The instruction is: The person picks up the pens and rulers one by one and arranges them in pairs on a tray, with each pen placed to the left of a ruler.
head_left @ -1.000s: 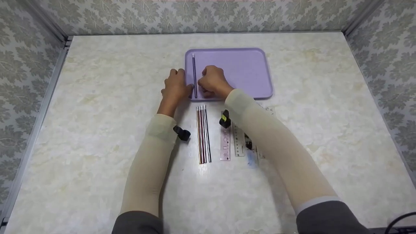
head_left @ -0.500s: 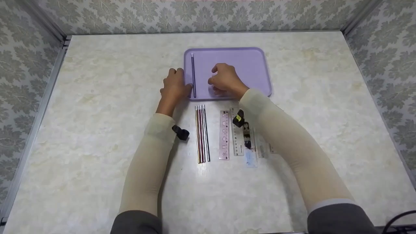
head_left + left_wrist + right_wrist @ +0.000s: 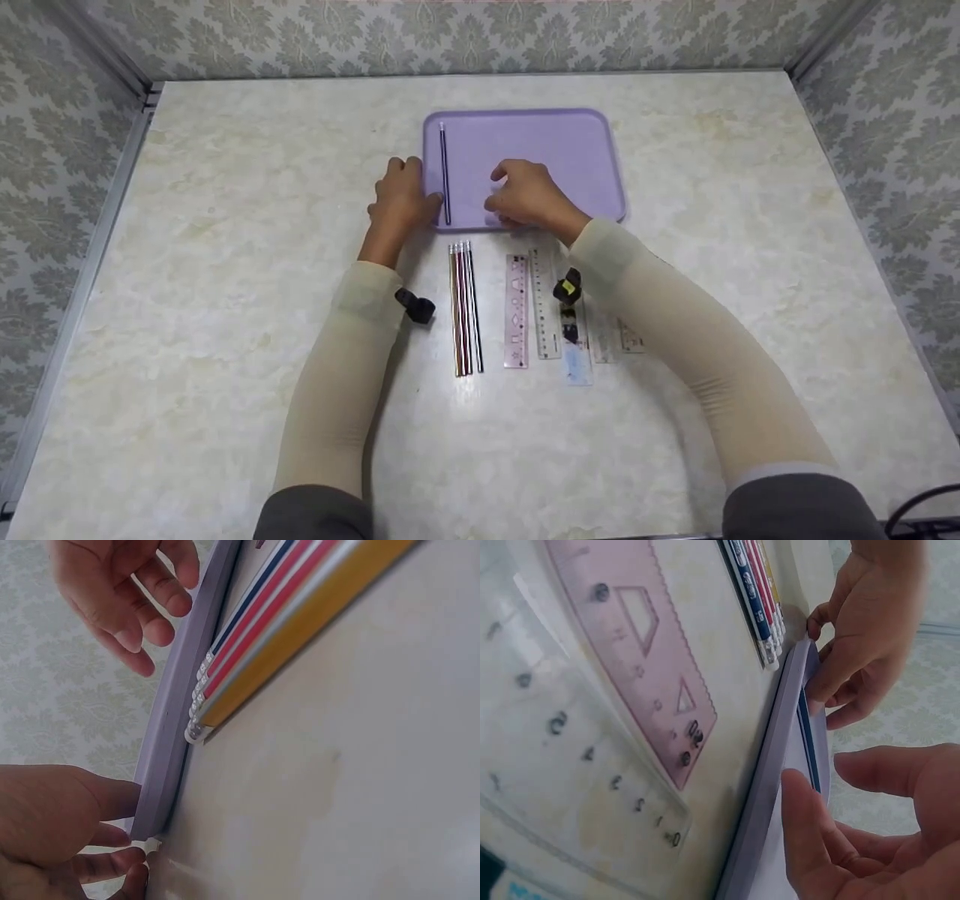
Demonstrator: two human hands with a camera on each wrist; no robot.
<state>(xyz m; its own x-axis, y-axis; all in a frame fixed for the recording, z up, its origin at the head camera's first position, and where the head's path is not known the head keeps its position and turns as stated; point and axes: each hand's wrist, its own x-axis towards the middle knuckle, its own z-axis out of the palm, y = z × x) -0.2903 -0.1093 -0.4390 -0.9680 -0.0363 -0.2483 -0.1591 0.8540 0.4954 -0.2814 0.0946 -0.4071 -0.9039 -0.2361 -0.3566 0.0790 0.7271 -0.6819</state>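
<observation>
A dark pencil (image 3: 445,176) lies lengthwise along the left side of a purple tray (image 3: 577,150). At the tray's left edge my left hand (image 3: 399,196) grips the rim, thumb over the inside and the other fingers outside it. My right hand (image 3: 531,195) is over the front middle of the tray, holding nothing. Its thumb (image 3: 804,829) and forefinger stand apart in the right wrist view. In front of the tray, several pencils (image 3: 463,315), gold, red and dark, lie side by side with their eraser ends toward it.
Right of the pencils lie a pink ruler (image 3: 516,322), a clear ruler (image 3: 544,322) and a ruler with a dark picture and a blue end (image 3: 577,365). More clear rulers (image 3: 631,339) are partly hidden under the right forearm. Patterned walls (image 3: 480,41) border the table.
My right hand has moved right, away from the pencil in the tray, then slightly toward the front, its thumb and forefinger spreading. The left hand has stayed at the tray's edge.
</observation>
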